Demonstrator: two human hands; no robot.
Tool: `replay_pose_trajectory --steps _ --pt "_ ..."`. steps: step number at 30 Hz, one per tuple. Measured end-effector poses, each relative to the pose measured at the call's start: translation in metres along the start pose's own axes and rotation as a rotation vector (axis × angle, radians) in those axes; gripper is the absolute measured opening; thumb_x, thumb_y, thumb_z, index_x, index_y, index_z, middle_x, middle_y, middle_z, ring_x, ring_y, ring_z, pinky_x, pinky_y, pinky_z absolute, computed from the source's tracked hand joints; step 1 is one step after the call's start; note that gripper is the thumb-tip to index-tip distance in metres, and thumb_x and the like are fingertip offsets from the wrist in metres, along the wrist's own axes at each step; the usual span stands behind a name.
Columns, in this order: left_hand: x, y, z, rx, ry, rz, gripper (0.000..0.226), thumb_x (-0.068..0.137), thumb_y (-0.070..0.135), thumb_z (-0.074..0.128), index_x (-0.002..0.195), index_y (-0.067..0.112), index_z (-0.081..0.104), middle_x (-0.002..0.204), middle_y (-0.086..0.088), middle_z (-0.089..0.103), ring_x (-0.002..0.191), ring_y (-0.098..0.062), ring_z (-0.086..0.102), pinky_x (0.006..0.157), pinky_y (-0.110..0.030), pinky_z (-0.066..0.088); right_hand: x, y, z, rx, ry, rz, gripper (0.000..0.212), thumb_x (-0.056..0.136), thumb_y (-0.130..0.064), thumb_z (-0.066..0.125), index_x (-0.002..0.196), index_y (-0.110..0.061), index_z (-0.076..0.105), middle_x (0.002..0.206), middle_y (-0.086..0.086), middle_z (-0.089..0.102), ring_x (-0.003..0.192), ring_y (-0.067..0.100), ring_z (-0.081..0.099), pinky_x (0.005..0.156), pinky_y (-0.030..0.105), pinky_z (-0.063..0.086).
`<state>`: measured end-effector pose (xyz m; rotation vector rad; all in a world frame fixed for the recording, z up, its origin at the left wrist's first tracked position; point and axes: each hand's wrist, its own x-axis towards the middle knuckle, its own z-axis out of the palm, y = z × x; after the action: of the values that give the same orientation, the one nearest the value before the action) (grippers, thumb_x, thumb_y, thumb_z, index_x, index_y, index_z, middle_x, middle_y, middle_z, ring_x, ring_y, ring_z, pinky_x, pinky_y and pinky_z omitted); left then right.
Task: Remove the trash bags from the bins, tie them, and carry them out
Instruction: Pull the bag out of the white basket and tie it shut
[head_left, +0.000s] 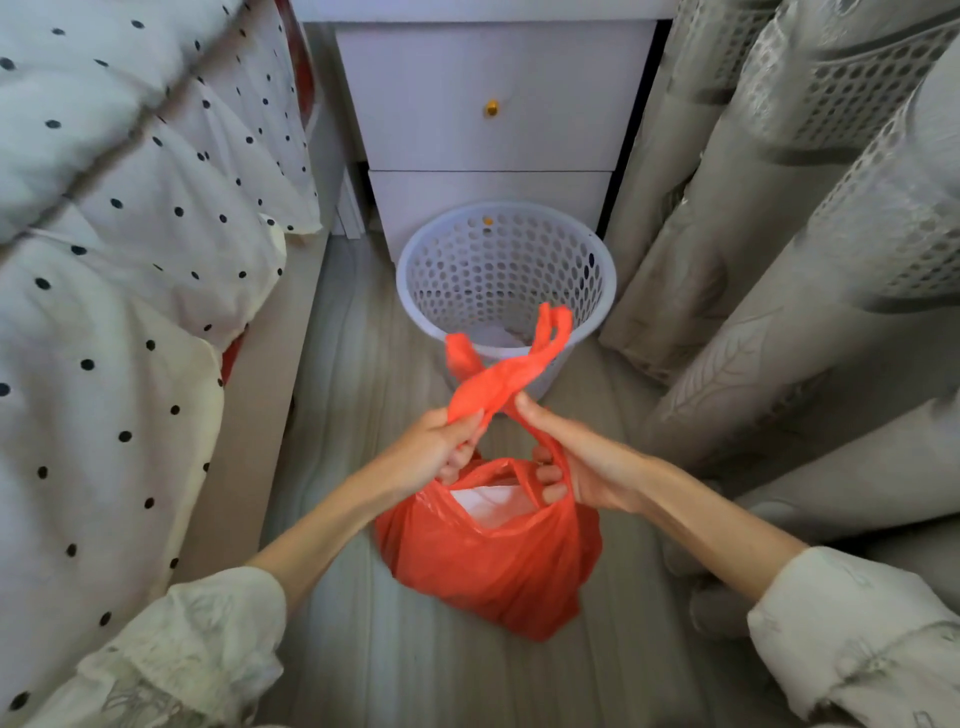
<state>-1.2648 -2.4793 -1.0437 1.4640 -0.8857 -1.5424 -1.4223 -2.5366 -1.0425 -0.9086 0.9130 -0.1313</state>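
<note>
we are in a home bedroom: a polka-dot duvet spills off the bed at our left, a white bedside drawer unit with a brass knob stands ahead, patterned grey curtains hang at our right, over wood-look flooring.

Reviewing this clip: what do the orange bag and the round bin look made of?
Orange bag: thin glossy plastic film, judging by its sheen, crinkles and twisted handles. Round bin: pale moulded plastic, smooth matte finish, with regular punched-looking holes all round its wall.
</note>
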Motion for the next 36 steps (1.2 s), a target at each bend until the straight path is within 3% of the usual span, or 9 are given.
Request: replay_pose_trajectory --steps 5,9,13,19,22,24,28,32,36 --pt "0.005 0.002 -0.011 -0.306 0.102 0.125 0.036 0.098 0.027 0.027 0.066 0.016 0.038 0.035 0.012 0.028 0.028 0.001 0.019 0.039 -0.017 0.017 -0.01 -0.007 -0.002 0.137 0.021 0.076 0.052 0.081 -0.072 0.03 0.091 -0.035 0.064 0.035 -0.005 0.041 0.028 0.006 0.036 0.033 0.011 0.024" --pt "0.002 -0.007 -0.002 0.214 0.014 0.002 0.035 0.098 0.015 0.036 0.063 0.016 0.039 0.029 0.009 0.031 0.026 0.001 0.025 0.033 -0.011 0.02 -0.002 -0.007 0.005 0.053 0.013 -0.138 0.044 0.074 -0.069 0.037 0.079 -0.042 0.072 0.047 -0.011 0.029 0.04 0.005 0.019 0.044 0.021 0.01" --pt "0.002 -0.012 -0.001 0.642 0.021 0.036 0.039 0.096 0.015 0.041 0.057 0.021 0.041 0.032 0.009 0.039 0.03 0.001 0.033 0.043 -0.02 0.027 0.004 -0.003 0.01 0.154 0.023 -0.203 0.037 0.08 -0.051 0.05 0.058 -0.023 0.06 0.051 -0.008 0.026 0.039 0.002 0.022 0.039 0.016 0.016" --pt "-0.002 -0.009 -0.005 0.097 -0.112 -0.153 0.031 0.095 0.012 0.043 0.065 0.017 0.044 0.038 0.015 0.028 0.033 0.002 0.022 0.035 -0.011 0.02 0.008 -0.003 0.0 0.168 0.037 -0.137 0.051 0.089 -0.054 0.035 0.055 -0.016 0.042 0.035 -0.01 0.023 0.027 0.002 0.021 0.032 0.013 0.016" --pt "-0.003 -0.005 -0.012 -0.189 -0.134 -0.262 0.034 0.091 0.01 0.039 0.057 0.017 0.043 0.039 0.009 0.029 0.034 -0.005 0.028 0.038 -0.014 0.031 0.002 -0.007 -0.004 -0.166 0.011 -0.225 0.05 0.089 -0.041 0.045 0.044 -0.018 0.045 0.031 -0.008 0.032 0.025 0.003 0.023 0.033 0.012 0.016" --pt "-0.003 -0.003 -0.016 -0.306 -0.143 -0.318 0.023 0.084 0.012 0.041 0.061 0.016 0.043 0.039 0.006 0.031 0.035 -0.01 0.036 0.047 -0.021 0.042 0.001 -0.009 -0.003 -0.413 0.09 -0.289 0.035 0.091 -0.024 0.053 0.058 -0.013 0.056 0.037 -0.005 0.041 0.027 0.002 0.028 0.032 0.012 0.021" --pt "-0.002 0.003 -0.021 -0.336 -0.161 -0.318 0.008 0.07 0.019 0.045 0.068 0.013 0.048 0.04 0.001 0.042 0.038 -0.015 0.046 0.052 -0.024 0.047 0.007 -0.002 0.002 -0.322 0.341 -0.376 0.015 0.087 -0.005 0.058 0.095 0.007 0.065 0.05 0.002 0.044 0.029 -0.001 0.035 0.033 0.01 0.026" --pt "-0.006 0.007 -0.022 -0.257 -0.303 -0.346 0.023 0.073 0.025 0.043 0.081 0.008 0.056 0.062 -0.012 0.068 0.056 -0.024 0.067 0.059 -0.026 0.055 0.011 -0.001 0.002 -0.059 0.395 -0.424 0.017 0.088 0.003 0.052 0.087 -0.01 0.064 0.039 -0.004 0.055 0.035 -0.001 0.046 0.037 0.01 0.031" --pt "-0.003 0.009 -0.022 -0.288 -0.349 -0.356 0.046 0.078 0.033 0.041 0.109 0.005 0.057 0.095 -0.025 0.069 0.082 -0.031 0.07 0.074 -0.036 0.056 0.013 -0.001 0.002 -0.006 0.399 -0.478 0.034 0.082 0.017 0.049 0.072 -0.011 0.065 0.049 -0.011 0.066 0.044 -0.002 0.056 0.049 0.009 0.044"
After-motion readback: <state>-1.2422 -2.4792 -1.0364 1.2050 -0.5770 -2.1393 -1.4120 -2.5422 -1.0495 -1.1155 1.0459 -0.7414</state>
